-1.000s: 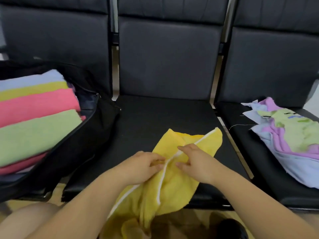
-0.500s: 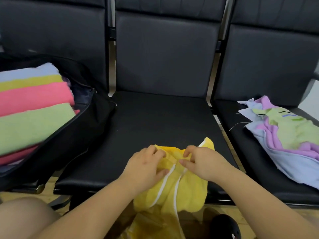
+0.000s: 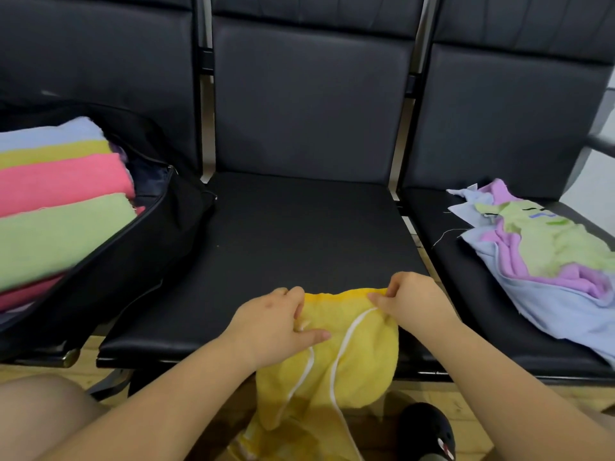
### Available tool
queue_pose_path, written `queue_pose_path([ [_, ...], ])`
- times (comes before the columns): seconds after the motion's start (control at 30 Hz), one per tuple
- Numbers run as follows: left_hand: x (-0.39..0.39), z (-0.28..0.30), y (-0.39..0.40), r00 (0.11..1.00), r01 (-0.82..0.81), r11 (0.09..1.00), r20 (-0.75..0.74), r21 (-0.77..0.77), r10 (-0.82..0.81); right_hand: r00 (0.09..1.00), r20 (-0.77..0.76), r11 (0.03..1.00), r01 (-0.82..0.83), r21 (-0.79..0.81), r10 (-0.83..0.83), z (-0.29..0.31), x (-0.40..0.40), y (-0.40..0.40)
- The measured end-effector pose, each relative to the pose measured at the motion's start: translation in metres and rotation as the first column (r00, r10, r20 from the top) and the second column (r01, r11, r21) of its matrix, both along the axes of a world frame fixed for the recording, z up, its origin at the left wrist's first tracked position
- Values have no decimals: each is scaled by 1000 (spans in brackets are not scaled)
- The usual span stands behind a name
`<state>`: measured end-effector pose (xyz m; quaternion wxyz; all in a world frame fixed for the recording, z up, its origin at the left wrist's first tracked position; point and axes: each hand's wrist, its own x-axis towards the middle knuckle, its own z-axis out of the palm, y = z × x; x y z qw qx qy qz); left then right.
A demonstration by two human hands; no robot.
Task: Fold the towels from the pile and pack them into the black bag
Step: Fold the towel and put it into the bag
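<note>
Yellow towel (image 3: 349,357) draped over the front edge of the middle seat (image 3: 299,234), top hem on the cushion, lower part hanging toward the floor and cut off by the bottom of the frame. Left hand (image 3: 279,322) pinching the hem's left end, fingertips curled under and partly hidden in the cloth, thumb lying out flat on the fabric. Right hand (image 3: 412,302) pinching the hem's right end, fingers bent over the edge, pads hidden. Black bag (image 3: 133,261) open on the left seat, cut off at the left edge; inside, folded towels (image 3: 60,207) stacked in blue, yellow, pink and green bands, lower layers hard to make out. Unfolded pile (image 3: 545,257) on the right seat, blue, purple and green, running out of frame at right. Dark shoe (image 3: 427,430) below, partly blurred.
</note>
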<state>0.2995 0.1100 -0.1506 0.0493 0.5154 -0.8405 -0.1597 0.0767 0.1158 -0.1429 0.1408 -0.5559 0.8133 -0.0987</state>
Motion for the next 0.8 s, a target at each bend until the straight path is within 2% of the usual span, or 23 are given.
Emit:
queue_pose_path([
  [0.07,3,-2,-1,998,-22,1000,-63,12,23,995,85,998,48,-31,-45,-4,-7,0],
  [0.17,13,-3,-7,963,-81,984,-244,161,119,948,301,988,134,-82,-103,-7,-15,1],
  [0.23,23,1,-11,890,-99,945,-396,313,225,845,518,982,183,-47,-133,-6,-19,3],
  [0.3,37,5,-16,821,-98,893,-472,440,323,745,655,985,171,-9,-124,-2,-24,6],
  [0.37,54,9,-19,797,-91,848,-472,523,377,679,727,990,144,11,-107,5,-29,11],
  [0.47,78,15,-20,830,-100,833,-416,544,372,592,800,993,117,33,-96,14,-42,18],
  [0.63,108,23,-7,949,-200,926,-172,319,264,440,889,991,102,90,-126,30,-62,33],
  [0.7,118,24,-5,962,-177,937,-148,302,229,437,894,994,71,79,-102,35,-67,40],
  [0.8,132,35,2,905,-91,883,-332,461,267,517,856,993,-79,88,-34,42,-70,52],
])
